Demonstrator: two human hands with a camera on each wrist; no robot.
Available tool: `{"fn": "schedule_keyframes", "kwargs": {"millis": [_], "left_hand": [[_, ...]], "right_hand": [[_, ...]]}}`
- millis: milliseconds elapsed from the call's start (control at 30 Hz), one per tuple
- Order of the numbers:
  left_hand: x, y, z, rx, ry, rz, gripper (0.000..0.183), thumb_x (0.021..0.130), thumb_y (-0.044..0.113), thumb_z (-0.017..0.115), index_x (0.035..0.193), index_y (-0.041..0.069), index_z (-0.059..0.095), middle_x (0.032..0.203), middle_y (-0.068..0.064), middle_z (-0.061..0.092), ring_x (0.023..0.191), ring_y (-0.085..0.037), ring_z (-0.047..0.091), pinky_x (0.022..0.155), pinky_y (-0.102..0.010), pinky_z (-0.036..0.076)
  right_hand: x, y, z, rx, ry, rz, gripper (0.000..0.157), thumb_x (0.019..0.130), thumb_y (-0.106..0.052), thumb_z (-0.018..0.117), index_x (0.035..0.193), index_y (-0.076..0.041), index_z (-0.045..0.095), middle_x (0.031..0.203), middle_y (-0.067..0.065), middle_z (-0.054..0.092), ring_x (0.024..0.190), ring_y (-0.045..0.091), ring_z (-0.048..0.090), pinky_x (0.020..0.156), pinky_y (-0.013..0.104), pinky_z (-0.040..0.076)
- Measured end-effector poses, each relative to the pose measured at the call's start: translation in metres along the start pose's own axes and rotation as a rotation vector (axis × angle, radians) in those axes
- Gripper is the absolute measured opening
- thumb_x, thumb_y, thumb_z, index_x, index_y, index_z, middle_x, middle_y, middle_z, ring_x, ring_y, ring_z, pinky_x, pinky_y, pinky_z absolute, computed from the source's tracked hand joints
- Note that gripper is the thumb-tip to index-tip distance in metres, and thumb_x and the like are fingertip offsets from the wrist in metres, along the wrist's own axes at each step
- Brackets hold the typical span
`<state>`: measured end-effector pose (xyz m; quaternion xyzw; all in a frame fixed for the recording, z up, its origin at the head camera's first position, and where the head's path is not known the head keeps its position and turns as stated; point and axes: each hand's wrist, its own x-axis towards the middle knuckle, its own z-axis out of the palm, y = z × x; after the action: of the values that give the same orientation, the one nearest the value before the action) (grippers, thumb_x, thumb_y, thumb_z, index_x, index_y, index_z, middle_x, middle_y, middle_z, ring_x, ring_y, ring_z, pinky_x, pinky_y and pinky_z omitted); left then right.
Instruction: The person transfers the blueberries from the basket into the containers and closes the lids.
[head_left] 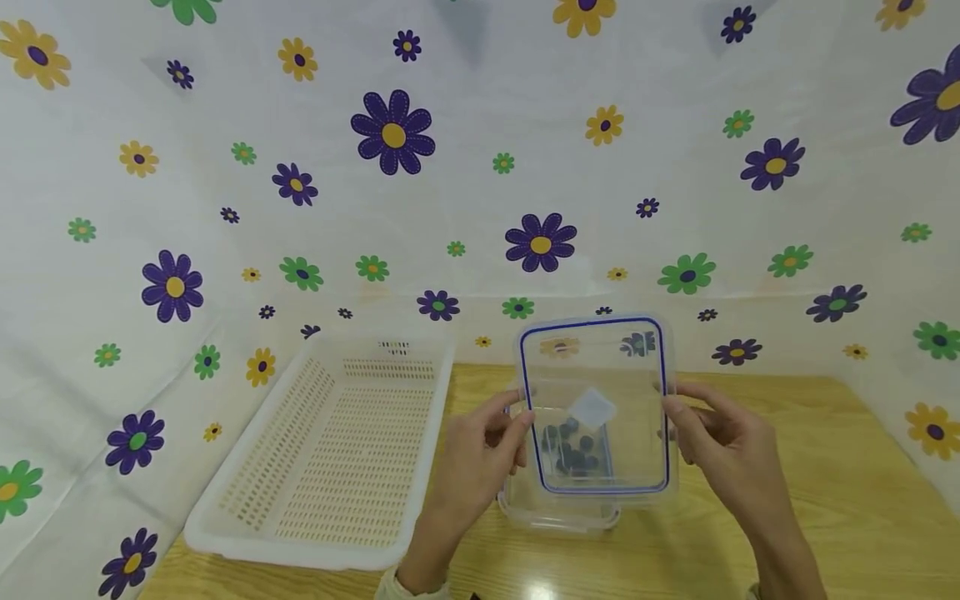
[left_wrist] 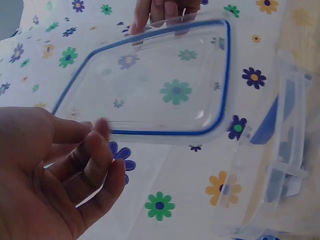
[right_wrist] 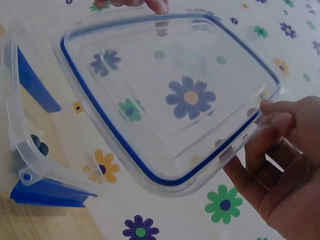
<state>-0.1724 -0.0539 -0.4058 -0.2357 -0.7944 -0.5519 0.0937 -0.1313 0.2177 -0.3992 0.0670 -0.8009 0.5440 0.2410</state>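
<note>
A clear rectangular lid [head_left: 600,367] with a blue sealing ring is held up, tilted, between both hands. The left hand [head_left: 476,458] pinches its left edge between thumb and fingers. Opposite, the right hand [head_left: 735,454] pinches the right edge. Below and behind the lid, apart from it in the wrist views, stands a clear plastic container [head_left: 558,523] with blue side flaps [right_wrist: 52,194]. Several dark round pieces, like blueberries [head_left: 573,458], lie in it, seen through the lid in the head view. A small whitish square [head_left: 592,408] also shows there; what it is stays unclear.
A white perforated plastic basket [head_left: 427,467] stands on the wooden table [head_left: 847,492], to the left of the container. A white flower-patterned sheet [head_left: 480,100] encloses the back and sides of the table.
</note>
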Motion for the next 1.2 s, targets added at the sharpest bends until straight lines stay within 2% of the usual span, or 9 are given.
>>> {"fn": "schedule_keyframes", "kwargs": {"millis": [133,200,300,433,500,633,833,967,1200], "left_hand": [[0.0,0.003,-0.009,-0.069,0.006,-0.015,0.025,0.107,0.018,0.057,0.127,0.009,0.07,0.078,0.003,0.073,0.064,-0.019,0.069,0.058,-0.027,0.057],[0.0,0.002,-0.01,-0.089,0.015,-0.001,0.023,0.108,0.014,0.054,0.123,0.011,0.072,0.087,0.001,0.076,0.074,-0.02,0.072,0.065,-0.03,0.06],[0.002,-0.002,-0.011,-0.08,0.034,0.01,0.026,0.11,0.013,0.049,0.122,0.013,0.073,0.09,-0.004,0.074,0.077,-0.017,0.069,0.059,-0.028,0.057],[0.003,-0.007,-0.012,-0.095,0.033,-0.044,0.029,0.109,0.022,0.054,0.132,0.016,0.07,0.099,-0.006,0.073,0.08,-0.015,0.068,0.059,-0.028,0.056],[0.003,-0.01,-0.012,-0.12,0.004,-0.084,0.03,0.106,0.025,0.06,0.134,0.017,0.068,0.108,-0.004,0.074,0.084,-0.015,0.068,0.07,-0.036,0.061],[0.003,-0.018,-0.009,-0.098,-0.076,-0.133,0.042,0.102,0.022,0.067,0.143,0.02,0.06,0.106,-0.006,0.073,0.084,-0.015,0.07,0.068,-0.037,0.062],[0.005,-0.029,-0.005,0.045,-0.084,-0.148,0.047,0.101,0.015,0.067,0.147,0.012,0.057,0.134,-0.014,0.064,0.084,-0.016,0.069,0.058,-0.023,0.055],[0.004,-0.033,-0.002,0.172,-0.114,-0.158,0.048,0.101,0.013,0.067,0.146,0.004,0.056,0.141,-0.015,0.059,0.086,-0.019,0.068,0.059,-0.021,0.055],[0.0,-0.036,0.0,0.33,-0.141,-0.194,0.05,0.096,0.013,0.073,0.142,0.0,0.058,0.126,-0.014,0.068,0.084,-0.016,0.065,0.062,-0.022,0.052]], "right_hand": [[0.0,-0.006,0.0,0.082,-0.052,-0.042,0.023,0.104,0.0,0.057,0.124,0.003,0.066,0.069,0.007,0.062,0.062,0.015,0.056,0.06,0.02,0.046],[0.0,-0.005,-0.002,0.141,-0.115,-0.042,0.025,0.105,0.0,0.055,0.128,0.003,0.063,0.081,0.011,0.07,0.076,0.016,0.066,0.078,0.016,0.05],[0.0,0.0,-0.007,0.238,-0.235,-0.003,0.03,0.108,-0.004,0.049,0.135,0.003,0.059,0.109,0.012,0.073,0.1,0.017,0.07,0.096,0.018,0.049],[0.004,0.01,-0.007,0.275,-0.345,0.095,0.034,0.112,-0.017,0.041,0.136,0.002,0.057,0.129,0.008,0.065,0.113,0.017,0.066,0.097,0.021,0.05],[0.005,0.015,-0.003,0.275,-0.359,0.156,0.034,0.112,-0.021,0.044,0.134,0.002,0.056,0.129,0.007,0.065,0.115,0.018,0.066,0.096,0.023,0.052],[0.007,0.022,0.008,0.23,-0.324,0.244,0.038,0.106,-0.02,0.059,0.141,-0.005,0.051,0.123,0.014,0.069,0.103,0.019,0.07,0.085,0.031,0.058],[0.007,0.028,0.023,0.118,-0.306,0.254,0.057,0.101,-0.019,0.068,0.152,-0.009,0.046,0.137,0.03,0.059,0.103,0.027,0.071,0.072,0.034,0.061],[0.006,0.029,0.028,0.006,-0.318,0.281,0.063,0.099,-0.027,0.072,0.154,-0.011,0.046,0.146,0.029,0.052,0.114,0.04,0.066,0.073,0.036,0.062],[0.002,0.037,0.04,-0.227,-0.353,0.273,0.063,0.098,-0.035,0.072,0.152,-0.01,0.051,0.138,0.025,0.061,0.12,0.043,0.061,0.087,0.054,0.058]]}}
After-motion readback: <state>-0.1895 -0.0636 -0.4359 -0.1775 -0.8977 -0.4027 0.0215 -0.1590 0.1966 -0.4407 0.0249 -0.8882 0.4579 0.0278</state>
